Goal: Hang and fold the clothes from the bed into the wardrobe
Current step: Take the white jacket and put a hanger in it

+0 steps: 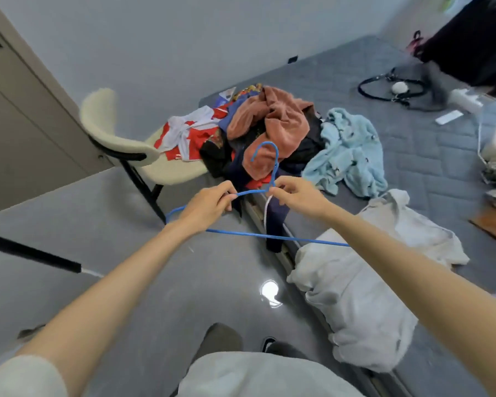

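A glossy grey floor (155,282) fills the lower left of the frame. A grey quilted bed (413,156) runs up the right side. A beige door panel (17,124) stands in the upper left.

A crumpled pale grey garment (355,296) lies on the bed's near edge at lower right. At upper centre a pile of clothes (275,121) sits on the bed's far corner, with a rust-orange piece on top and dark and red-and-white pieces spilling left onto a cream chair (112,138). Just to the right of the pile lies a light blue garment (352,156), spread flat on the bed.

In the middle of the frame a blue wire hanger (255,234) is held in the air in front of the pile, bare of clothing, with its hook pointing up. The left grip (209,206) pinches the hanger's left shoulder wire. The right grip (295,196) pinches the wire at the neck, just below the hook. A thin white strand hangs down under the right grip.
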